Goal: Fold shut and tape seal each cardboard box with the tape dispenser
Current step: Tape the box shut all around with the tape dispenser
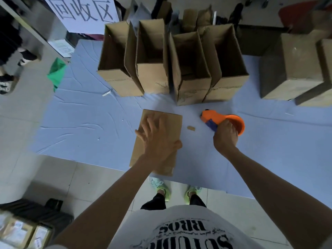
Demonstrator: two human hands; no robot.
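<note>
A closed brown cardboard box [170, 123] lies on the blue floor sheet [89, 123] in front of me. My left hand [158, 139] rests spread on its top, fingers straight, thumb over the right edge. To the right lies an orange and blue tape dispenser [215, 117]. My right hand [225, 135] grips its blue handle. Behind them stand several open cardboard boxes [152, 72] with flaps up, in a row.
Closed brown boxes [294, 69] sit at the far right. A small cardboard scrap [191, 128] lies between box and dispenser. A white sign [80, 13] leans at the back left, a green bag [57, 72] beside the sheet. My shoes [161, 187] stand at the sheet's near edge.
</note>
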